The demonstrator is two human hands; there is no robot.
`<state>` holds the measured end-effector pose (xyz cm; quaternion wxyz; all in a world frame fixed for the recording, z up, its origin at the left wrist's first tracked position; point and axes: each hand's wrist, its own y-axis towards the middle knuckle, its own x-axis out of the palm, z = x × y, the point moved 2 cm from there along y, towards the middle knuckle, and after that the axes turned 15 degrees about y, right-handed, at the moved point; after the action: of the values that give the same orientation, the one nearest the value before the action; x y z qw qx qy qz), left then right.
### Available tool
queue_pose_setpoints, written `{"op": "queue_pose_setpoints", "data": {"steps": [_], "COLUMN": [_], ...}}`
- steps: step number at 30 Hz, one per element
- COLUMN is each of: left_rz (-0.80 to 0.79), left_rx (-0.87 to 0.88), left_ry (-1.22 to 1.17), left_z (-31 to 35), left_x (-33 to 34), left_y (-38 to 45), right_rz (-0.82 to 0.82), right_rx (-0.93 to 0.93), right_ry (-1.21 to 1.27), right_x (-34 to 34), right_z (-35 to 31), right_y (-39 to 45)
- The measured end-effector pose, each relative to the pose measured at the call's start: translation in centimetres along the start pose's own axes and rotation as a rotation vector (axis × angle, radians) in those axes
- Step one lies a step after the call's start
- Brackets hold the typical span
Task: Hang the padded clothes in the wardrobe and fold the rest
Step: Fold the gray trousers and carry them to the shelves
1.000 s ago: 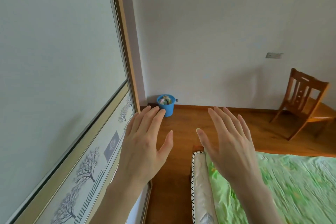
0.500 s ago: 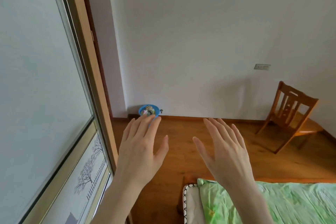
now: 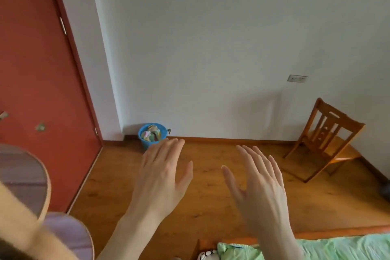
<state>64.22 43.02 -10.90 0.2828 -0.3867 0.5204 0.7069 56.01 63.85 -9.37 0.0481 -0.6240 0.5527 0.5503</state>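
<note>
Both hands are raised, backs up, fingers straight and holding nothing: the left hand [image 3: 160, 177] and right hand [image 3: 259, 188] are side by side, apart. Beyond the left fingertips stands a blue bucket [image 3: 152, 135]; below the right wrist lies green bedding [image 3: 341, 247]. No padded clothes in view.

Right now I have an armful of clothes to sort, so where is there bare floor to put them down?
The widest bare wooden floor lies between the red door, the wooden chair and the bed edge. The corner is taken by the blue bucket. Both the left hand and right hand hold nothing.
</note>
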Motion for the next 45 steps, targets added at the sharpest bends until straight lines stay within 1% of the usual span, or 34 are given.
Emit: {"op": "queue_pose_setpoints", "data": {"steps": [6, 13, 17, 22, 26, 31, 35, 38, 42, 45], "left_rz": [0.0, -0.027, -0.053, -0.066, -0.099, -0.119, -0.12, -0.126, -0.107, -0.122], "left_rx": [0.09, 0.282, 0.368, 0.414, 0.487, 0.622, 0.713, 0.803, 0.96, 1.039], "left_ry": [-0.075, -0.098, -0.135, -0.215, -0.276, -0.368, -0.446, -0.489, -0.566, -0.611], "left_z": [1.2, 4.1, 6.4, 9.8, 13.8, 20.8, 26.2, 30.0, 35.5, 39.5], "left_x": [6.9, 13.9, 18.4, 23.5, 28.4, 34.8, 38.9, 41.8, 45.1, 47.2], "left_y": [11.1, 24.2, 29.9, 35.9, 40.8, 47.5, 53.7, 57.8, 60.9, 61.9], "right_rz": [0.052, 0.153, 0.194, 0.206, 0.241, 0.292, 0.318, 0.375, 0.461, 0.478], "right_rx": [0.087, 0.234, 0.297, 0.368, 0.471, 0.624, 0.718, 0.777, 0.892, 0.972], "right_ry": [-0.046, -0.073, -0.084, -0.169, -0.242, -0.351, -0.419, -0.453, -0.5, -0.559], "right_x": [3.9, 6.9, 8.2, 8.7, 8.5, 8.0, 7.5, 6.5, 5.2, 4.1], "right_z": [6.2, 13.6, 17.7, 23.1, 28.1, 34.8, 40.0, 43.1, 46.1, 47.8], "right_y": [7.2, 16.7, 21.9, 26.2, 28.4, 30.4, 34.2, 37.3, 39.4, 39.7]}}
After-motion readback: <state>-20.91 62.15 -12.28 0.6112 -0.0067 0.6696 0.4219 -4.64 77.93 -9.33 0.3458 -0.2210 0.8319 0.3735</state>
